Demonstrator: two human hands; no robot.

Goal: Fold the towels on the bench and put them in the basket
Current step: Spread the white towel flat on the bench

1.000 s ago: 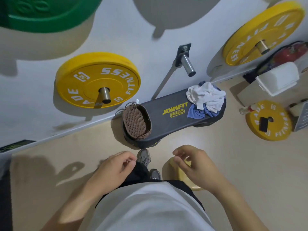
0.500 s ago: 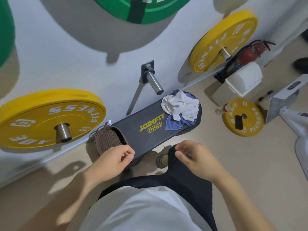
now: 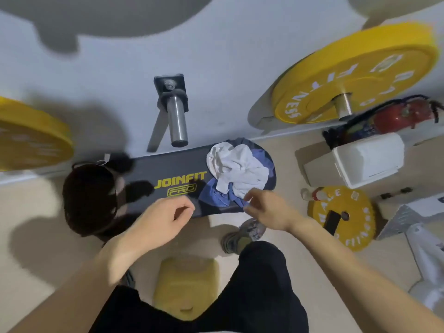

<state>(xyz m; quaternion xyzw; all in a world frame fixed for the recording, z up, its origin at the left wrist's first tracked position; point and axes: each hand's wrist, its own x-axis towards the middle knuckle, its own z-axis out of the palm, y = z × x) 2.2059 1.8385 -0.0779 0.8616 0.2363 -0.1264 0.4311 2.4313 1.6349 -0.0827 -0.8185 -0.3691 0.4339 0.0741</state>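
The towels sit in one crumpled heap on the right end of the bench (image 3: 168, 169), a dark padded bench with "JOINFIT PRO" printed in yellow across its top. The white towel (image 3: 236, 167) lies uppermost, bunched into thick, uneven folds with deep creases and no flat edge showing. Under it, the blue towel (image 3: 216, 197) spills out toward the bench's near edge in loose wrinkles, and more blue cloth shows round the far and right side of the white one, reaching the rounded end of the bench. None of the heap is folded.

The basket (image 3: 89, 198) stands at the left end of the bench, dark, woven and oval; it is blurred and in shadow, and its inside cannot be made out.

The right hand (image 3: 262, 207) is at the near corner of the heap, fingers curled, its fingertips at the edge of the blue towel; whether they pinch the cloth or only touch it cannot be told. The left hand (image 3: 163, 219) hovers over the bench's near edge, just below the printed name, fingers loosely curled, holding nothing.

On the wall behind the bench a steel peg (image 3: 176, 121) juts out, with a yellow weight plate (image 3: 355, 75) hung to its right.
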